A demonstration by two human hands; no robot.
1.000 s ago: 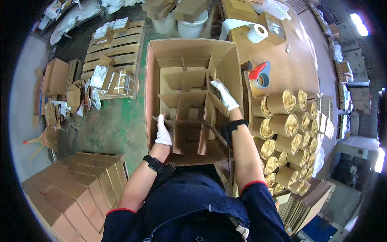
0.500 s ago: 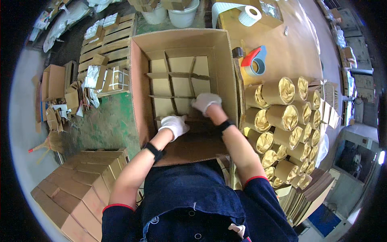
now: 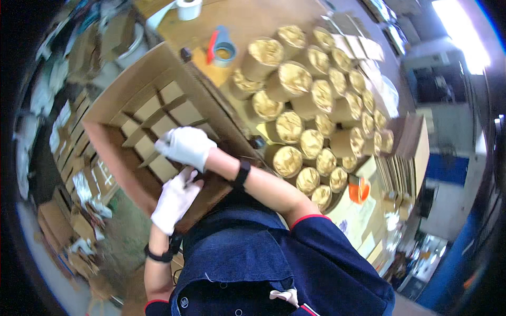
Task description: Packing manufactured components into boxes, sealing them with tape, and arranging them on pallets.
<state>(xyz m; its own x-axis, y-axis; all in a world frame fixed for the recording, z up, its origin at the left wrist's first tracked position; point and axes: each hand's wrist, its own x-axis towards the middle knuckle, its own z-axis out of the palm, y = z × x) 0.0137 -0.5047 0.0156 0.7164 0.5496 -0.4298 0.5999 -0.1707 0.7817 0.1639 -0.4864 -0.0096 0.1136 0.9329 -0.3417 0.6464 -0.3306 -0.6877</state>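
A large open carton sits in front of me, with a cardboard divider grid standing in its bottom. Both hands wear white gloves and are over the near part of the carton. My right hand hangs over the grid, fingers loosely bent and pointing left, with nothing visible in them. Just nearer to me, my left hand has its thumb and fingers apart beside the near wall, also with no object showing. The cells beneath the hands are hidden.
On the table to the right stand several cardboard tubes stuffed with crumpled brown paper. Behind them are a tape dispenser and a white label roll. An orange object and stacked cardboard sheets lie further right. Wooden pallets are at left.
My view has swung to the right, so the carton appears turned and more of the tubes show. My hands have come closer together, the right one moving over the left.
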